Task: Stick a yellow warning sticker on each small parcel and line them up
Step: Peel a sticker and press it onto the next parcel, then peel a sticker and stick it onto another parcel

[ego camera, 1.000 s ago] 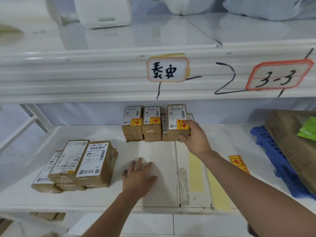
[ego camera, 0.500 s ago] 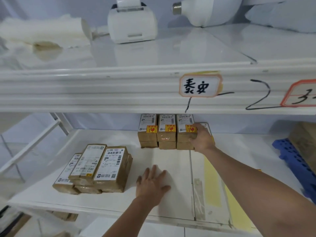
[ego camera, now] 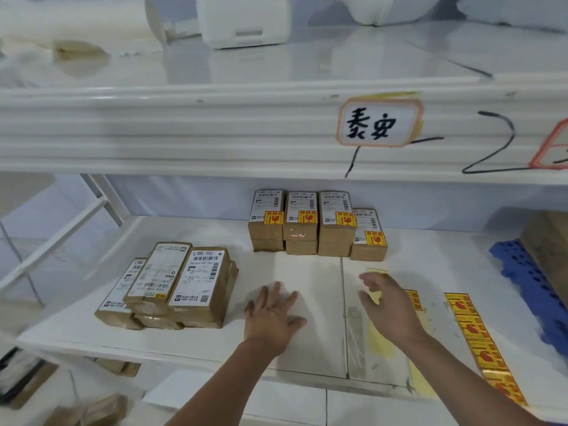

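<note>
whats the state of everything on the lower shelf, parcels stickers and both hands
back row parcels, lined up side by side, yellow stickers on top, three stacks two high
rightmost parcel, single, stickered, slightly forward of the row
left pile, loosely stacked, no warning sticker showing
sticker strip, flat on the shelf, stickers unpeeled
left hand, flat on the shelf, fingers spread
right hand, blurred, fingers loosely curled, holds nothing

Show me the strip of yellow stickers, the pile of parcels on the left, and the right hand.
sticker strip [ego camera: 477, 337]: head view, on a sticker midway along the strip.
left parcel pile [ego camera: 201, 278]: head view, on the white label of its rightmost top parcel.
right hand [ego camera: 392, 305]: head view, on the back of the hand.
</note>
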